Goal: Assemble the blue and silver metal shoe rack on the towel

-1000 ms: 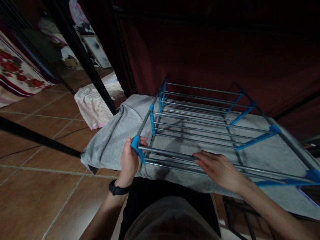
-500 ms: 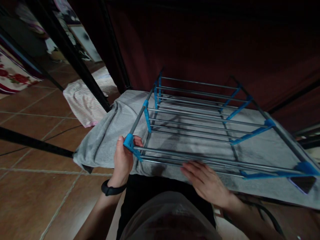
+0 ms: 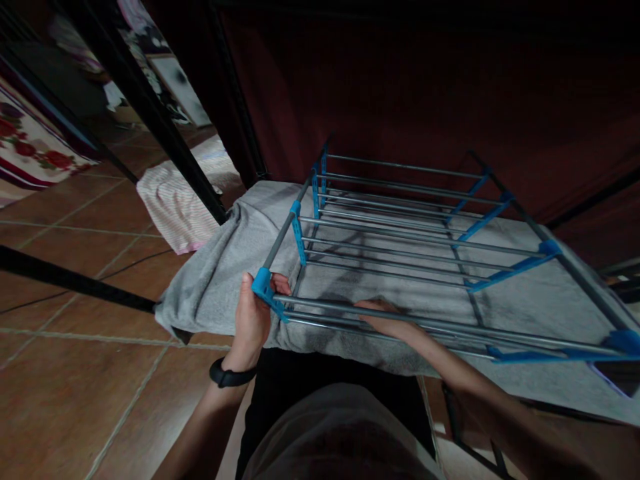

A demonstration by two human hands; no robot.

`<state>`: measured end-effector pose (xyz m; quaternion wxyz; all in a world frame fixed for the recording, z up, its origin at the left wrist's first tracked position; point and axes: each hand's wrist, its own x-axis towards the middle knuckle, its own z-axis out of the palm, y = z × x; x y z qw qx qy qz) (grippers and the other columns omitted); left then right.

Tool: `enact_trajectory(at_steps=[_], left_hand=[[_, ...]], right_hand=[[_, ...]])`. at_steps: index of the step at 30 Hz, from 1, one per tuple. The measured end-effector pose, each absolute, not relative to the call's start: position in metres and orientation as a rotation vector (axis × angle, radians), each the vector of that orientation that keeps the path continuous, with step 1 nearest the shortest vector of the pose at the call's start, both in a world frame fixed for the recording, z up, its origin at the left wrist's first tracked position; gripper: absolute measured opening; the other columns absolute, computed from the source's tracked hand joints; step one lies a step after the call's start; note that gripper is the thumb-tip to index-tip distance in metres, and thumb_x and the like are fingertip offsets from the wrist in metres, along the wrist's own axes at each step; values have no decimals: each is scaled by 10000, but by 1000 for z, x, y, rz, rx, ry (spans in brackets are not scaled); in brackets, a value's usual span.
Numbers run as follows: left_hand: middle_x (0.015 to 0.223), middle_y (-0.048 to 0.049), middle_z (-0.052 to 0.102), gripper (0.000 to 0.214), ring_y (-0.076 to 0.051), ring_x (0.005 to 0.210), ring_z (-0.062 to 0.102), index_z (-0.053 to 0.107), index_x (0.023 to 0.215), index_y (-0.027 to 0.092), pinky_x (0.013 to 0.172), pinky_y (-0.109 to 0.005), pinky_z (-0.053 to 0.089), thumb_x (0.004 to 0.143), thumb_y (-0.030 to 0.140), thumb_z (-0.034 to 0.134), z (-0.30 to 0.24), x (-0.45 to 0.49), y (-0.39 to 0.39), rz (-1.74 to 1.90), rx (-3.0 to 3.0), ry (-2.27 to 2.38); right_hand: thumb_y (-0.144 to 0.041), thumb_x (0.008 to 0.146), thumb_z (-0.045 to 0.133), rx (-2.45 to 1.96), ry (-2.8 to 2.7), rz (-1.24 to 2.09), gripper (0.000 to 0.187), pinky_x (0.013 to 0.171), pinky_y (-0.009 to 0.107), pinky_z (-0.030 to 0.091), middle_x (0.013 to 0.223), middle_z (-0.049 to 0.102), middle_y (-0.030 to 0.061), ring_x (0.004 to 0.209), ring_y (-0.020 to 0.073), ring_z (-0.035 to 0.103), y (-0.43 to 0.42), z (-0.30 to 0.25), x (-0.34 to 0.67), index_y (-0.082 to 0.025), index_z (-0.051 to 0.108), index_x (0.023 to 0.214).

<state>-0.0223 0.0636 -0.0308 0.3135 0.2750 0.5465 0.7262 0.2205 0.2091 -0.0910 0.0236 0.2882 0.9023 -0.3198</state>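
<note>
your view is dim, and the dark red backdrop sinks nearly to black. what light you get falls on the grey towel and tiled floor. the drying rack throws soft bar shadows onto the towel. black poles bow near your left edge, and the top left corner is blurred.

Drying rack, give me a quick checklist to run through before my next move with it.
1. Left hand closed on the blue corner joint: ok.
2. Right hand gripping a rod: cannot tell; it lies among the near rods, over the grey towel.
3. Drying rack sitting flat: cannot tell.
4. Grey towel spread beneath the rack: ok; its left edge droops over the side.
5. Floor to the left free: not ok; a striped cloth lies there by a black pole.
</note>
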Motion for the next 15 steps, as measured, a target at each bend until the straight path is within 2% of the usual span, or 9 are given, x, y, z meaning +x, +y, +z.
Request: enact_trajectory(at_steps=[3,7,10,12,15], left_hand=[[710,-70,640,664,-185,687,590,675,771,154,694,-299,473,923,681,300,-38,-23,64,1929,692,1439],[847,-80,693,599,-193,837,633,684,805,161,800,-302,479,927,646,354,-48,-24,68,2038,576,1514],[902,-79,708,540,-192,875,646,691,832,170,801,-301,483,930,610,393,-54,-25,71,2054,536,1524],[875,-82,708,547,-190,822,649,695,814,169,753,-299,489,927,610,393,-57,-26,73,2017,552,1485],[791,-88,693,591,-187,718,632,695,768,160,688,-302,490,923,628,370,-56,-25,74,1963,606,1437]], right_hand=[[-122,950,428,784,2932,-822,293,803,270,540,1003,739,41,902,166,690,204,-80,217,-179,706,1023],[-137,962,419,677,3111,-552,326,983,358,510,1231,684,76,1144,219,638,194,-67,221,-200,681,1146],[-235,979,445,659,3067,-653,288,951,373,536,1175,707,60,1096,204,660,188,-57,222,-234,676,1151],[-267,996,414,652,3039,-757,301,913,344,547,1129,718,47,1033,181,676,186,-52,222,-238,680,1135],[-294,999,408,683,3053,-763,314,922,346,540,1175,704,62,1052,188,670,183,-46,221,-223,676,1144]])
